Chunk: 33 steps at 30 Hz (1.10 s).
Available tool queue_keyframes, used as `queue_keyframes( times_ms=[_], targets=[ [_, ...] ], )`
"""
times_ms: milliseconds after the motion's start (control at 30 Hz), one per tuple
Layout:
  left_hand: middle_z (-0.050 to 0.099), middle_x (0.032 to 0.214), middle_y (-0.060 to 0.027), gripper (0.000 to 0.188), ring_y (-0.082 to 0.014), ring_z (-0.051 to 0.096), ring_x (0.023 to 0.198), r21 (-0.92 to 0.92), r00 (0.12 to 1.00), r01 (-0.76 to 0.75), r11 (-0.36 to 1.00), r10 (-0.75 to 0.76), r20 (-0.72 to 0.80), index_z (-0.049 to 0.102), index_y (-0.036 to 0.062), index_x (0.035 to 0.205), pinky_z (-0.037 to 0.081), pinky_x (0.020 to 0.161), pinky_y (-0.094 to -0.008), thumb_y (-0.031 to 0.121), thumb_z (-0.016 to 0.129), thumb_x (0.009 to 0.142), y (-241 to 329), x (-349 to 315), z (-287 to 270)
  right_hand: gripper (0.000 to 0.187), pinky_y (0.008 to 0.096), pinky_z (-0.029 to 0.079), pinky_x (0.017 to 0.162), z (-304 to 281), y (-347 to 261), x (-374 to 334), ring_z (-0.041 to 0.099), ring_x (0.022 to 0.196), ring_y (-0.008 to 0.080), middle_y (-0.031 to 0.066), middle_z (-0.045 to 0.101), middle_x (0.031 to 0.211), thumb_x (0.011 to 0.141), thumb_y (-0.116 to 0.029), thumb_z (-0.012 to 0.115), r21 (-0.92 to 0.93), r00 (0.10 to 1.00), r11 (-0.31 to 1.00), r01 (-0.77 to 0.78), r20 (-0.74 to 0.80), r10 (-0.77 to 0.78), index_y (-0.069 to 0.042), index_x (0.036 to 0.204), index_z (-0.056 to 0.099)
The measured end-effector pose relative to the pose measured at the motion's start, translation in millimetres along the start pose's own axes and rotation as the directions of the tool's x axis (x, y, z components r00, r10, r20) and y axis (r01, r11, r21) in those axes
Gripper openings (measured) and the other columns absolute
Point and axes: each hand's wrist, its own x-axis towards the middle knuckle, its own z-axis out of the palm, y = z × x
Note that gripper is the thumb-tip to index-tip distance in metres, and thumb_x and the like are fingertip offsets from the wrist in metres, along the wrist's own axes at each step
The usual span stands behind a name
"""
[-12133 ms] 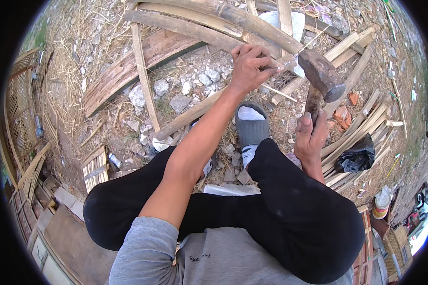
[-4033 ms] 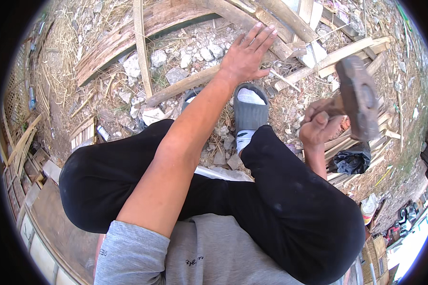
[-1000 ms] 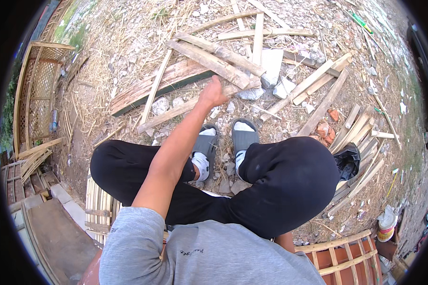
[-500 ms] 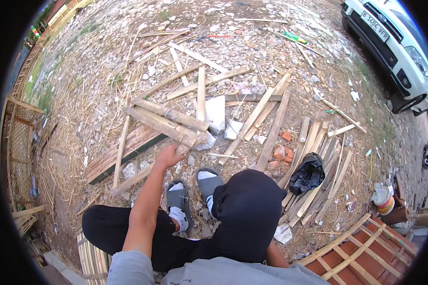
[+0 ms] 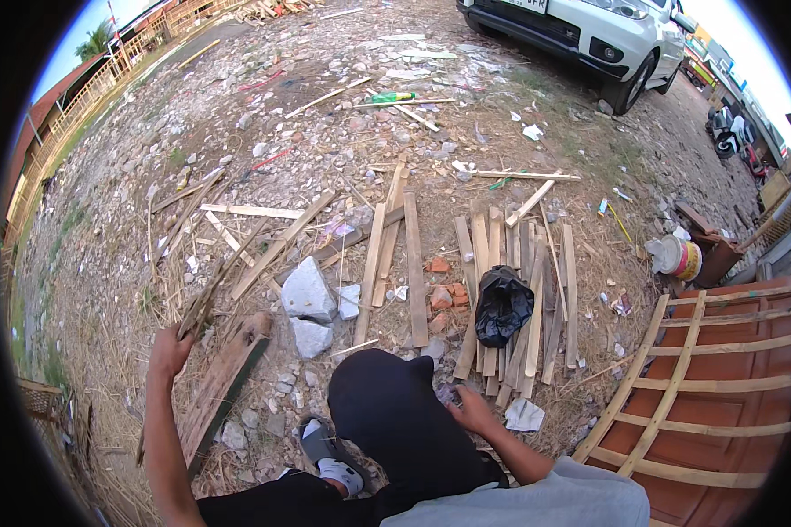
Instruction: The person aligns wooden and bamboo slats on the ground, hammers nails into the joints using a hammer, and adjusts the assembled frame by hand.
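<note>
Long weathered wooden plank: near left, leaning on rubble | your view has lifted since a second ago, white car now far right | left hand grips thin wood strips | right hand beside knee, fingers unclear

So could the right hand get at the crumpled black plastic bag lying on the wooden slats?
Probably yes: the right hand is low beside the knee, and the black plastic bag lies just beyond it with nothing between.

My right hand sits half behind my black-clad knee — what it touches, I cannot tell. The white car is cut off by the top edge.
</note>
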Motion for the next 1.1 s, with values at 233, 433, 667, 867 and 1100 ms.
queue_keyframes(
  times_ms=[233,433,667,867,1100],
  targets=[
    [0.062,0.070,-0.0252,0.023,-0.0420,0.062,0.066,0.113,0.978,-0.175,0.978,0.185,-0.095,0.067,-0.0013,0.083,0.047,0.063,-0.0480,0.022,0.064,0.081,21.3,-54.2,-109.2,0.039,0.0446,0.049,0.091,-9.5,-25.4,23.0,0.063,0.105,0.0400,0.0235,0.065,0.110,0.086,-0.023,0.069,0.154,0.995,0.986,0.064,0.061,-0.074,0.002,0.115,0.059],
    [0.066,0.072,-0.0175,0.023,-0.0393,0.064,0.068,0.336,0.935,-0.313,0.888,0.350,-0.053,0.065,0.0087,0.091,0.051,0.064,-0.0489,0.026,0.071,0.077,59.5,-94.2,-158.4,0.030,0.0397,0.053,0.082,-42.3,-40.3,125.5,0.069,0.092,0.0298,0.0183,0.069,0.097,0.086,-0.015,0.068,0.204,0.973,0.951,0.233,-0.053,-0.227,0.001,0.110,0.060],
    [0.054,0.061,-0.0038,0.023,-0.0238,0.063,0.060,0.634,0.665,-0.559,0.535,0.745,-0.042,0.051,0.0113,0.070,0.048,0.051,-0.0385,0.018,0.072,0.064,28.4,-129.1,-161.4,0.027,0.0334,0.050,0.087,-187.3,-255.3,238.0,0.065,0.096,0.0193,0.0118,0.068,0.105,0.099,-0.022,0.060,0.457,0.785,0.690,0.561,-0.558,-0.269,0.001,0.113,0.062],
    [0.050,0.060,-0.0006,0.017,-0.0188,0.058,0.055,0.708,0.563,-0.610,0.357,0.823,0.070,0.050,0.0119,0.069,0.048,0.051,-0.0340,0.018,0.066,0.067,16.2,-139.4,-153.6,0.047,0.0451,0.047,0.096,-167.9,-353.5,296.1,0.061,0.110,0.0336,0.0176,0.066,0.110,0.087,-0.035,0.071,-0.180,0.615,0.689,0.702,-0.334,-0.714,-0.002,0.120,0.061],
    [0.046,0.061,0.0002,0.015,-0.0152,0.055,0.057,0.631,0.480,-0.712,0.307,0.869,0.119,0.049,0.0124,0.066,0.045,0.051,-0.0308,0.020,0.061,0.073,25.1,-152.1,-139.1,0.064,0.0440,0.051,0.093,-111.8,-353.3,391.0,0.066,0.105,0.0346,0.0221,0.068,0.106,0.080,-0.048,0.074,-0.205,0.844,0.819,0.535,0.178,-0.506,-0.001,0.122,0.061]
  ],
)
